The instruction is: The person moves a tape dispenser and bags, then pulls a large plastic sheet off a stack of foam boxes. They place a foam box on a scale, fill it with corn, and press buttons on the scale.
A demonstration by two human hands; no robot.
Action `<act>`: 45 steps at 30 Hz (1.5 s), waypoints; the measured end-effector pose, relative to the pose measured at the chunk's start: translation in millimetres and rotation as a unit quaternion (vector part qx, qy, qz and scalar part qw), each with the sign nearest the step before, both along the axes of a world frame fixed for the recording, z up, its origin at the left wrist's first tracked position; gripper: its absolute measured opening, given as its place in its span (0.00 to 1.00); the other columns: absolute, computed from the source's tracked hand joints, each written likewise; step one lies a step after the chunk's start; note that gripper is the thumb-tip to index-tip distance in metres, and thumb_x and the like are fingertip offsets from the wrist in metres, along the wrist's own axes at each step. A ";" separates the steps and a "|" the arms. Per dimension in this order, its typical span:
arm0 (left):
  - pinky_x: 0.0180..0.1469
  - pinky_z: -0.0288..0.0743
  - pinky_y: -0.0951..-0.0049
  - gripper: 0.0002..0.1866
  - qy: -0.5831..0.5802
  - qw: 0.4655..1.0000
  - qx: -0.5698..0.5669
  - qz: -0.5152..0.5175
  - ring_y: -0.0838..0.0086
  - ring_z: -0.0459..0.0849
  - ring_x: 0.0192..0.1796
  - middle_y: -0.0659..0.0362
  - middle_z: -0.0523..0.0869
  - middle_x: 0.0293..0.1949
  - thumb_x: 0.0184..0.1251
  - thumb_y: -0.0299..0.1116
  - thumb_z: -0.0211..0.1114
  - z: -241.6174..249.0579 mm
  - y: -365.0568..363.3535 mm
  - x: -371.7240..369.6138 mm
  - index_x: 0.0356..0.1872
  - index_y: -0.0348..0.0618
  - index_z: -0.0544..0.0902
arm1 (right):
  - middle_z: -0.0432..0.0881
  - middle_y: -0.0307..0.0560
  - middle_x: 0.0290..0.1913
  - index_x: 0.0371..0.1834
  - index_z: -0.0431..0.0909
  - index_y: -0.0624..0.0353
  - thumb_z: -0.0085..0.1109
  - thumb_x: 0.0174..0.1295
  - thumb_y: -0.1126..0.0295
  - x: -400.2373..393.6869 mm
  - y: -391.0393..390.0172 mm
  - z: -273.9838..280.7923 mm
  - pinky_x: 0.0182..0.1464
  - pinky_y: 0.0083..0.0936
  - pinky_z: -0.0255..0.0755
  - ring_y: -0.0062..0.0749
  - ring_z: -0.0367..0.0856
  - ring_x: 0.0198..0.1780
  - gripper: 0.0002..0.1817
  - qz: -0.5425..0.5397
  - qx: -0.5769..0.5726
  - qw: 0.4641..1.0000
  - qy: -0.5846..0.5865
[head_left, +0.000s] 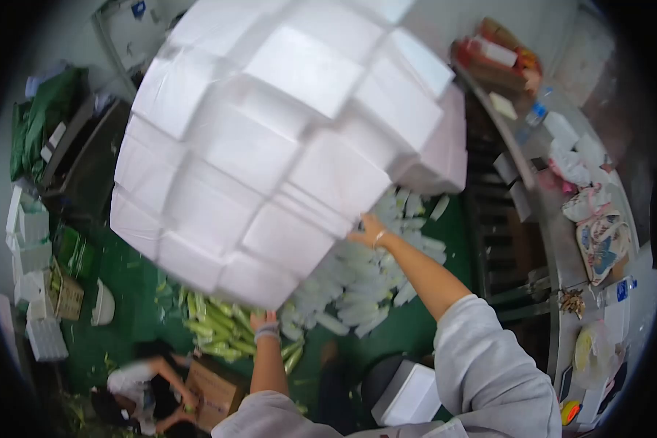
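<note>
Both hands gripping white foam box (285, 139), raised high overhead: left hand (264, 320) under bottom edge, right hand (369, 232) on side. Better to keep grip even, box level, clear of person crouching (142, 394) below.

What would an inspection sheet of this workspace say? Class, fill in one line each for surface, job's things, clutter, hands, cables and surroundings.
Surface: green floor, seen from above.
Job's things: large white foam box, blurred and tilted, held up overhead.
Clutter: pile of white packets; green stalks; small foam boxes at the left.
Hands: left hand under the box's lower edge; right hand on its side; both bare, each with a wristband.
Cables: nothing seen.
Surroundings: another person bending over a cardboard box; a metal counter at the right carrying bottles and bags.
</note>
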State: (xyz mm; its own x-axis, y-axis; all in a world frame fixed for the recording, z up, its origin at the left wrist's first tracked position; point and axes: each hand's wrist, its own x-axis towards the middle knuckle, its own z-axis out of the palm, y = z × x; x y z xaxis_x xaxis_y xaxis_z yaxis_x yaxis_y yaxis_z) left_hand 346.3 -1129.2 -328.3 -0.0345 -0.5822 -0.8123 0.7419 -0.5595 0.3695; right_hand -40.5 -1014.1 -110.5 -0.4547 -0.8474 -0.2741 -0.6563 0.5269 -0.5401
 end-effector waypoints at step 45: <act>0.58 0.60 0.55 0.31 -0.467 0.326 -0.512 -0.643 0.46 0.65 0.59 0.39 0.66 0.57 0.59 0.36 0.61 92.8 126.0 -3.8 0.62 0.38 0.62 | 0.72 0.60 0.53 0.55 0.69 0.64 0.66 0.36 0.40 -70.4 312.9 15.1 0.59 0.36 0.61 0.51 0.65 0.56 0.47 -0.376 -0.138 0.910 0.108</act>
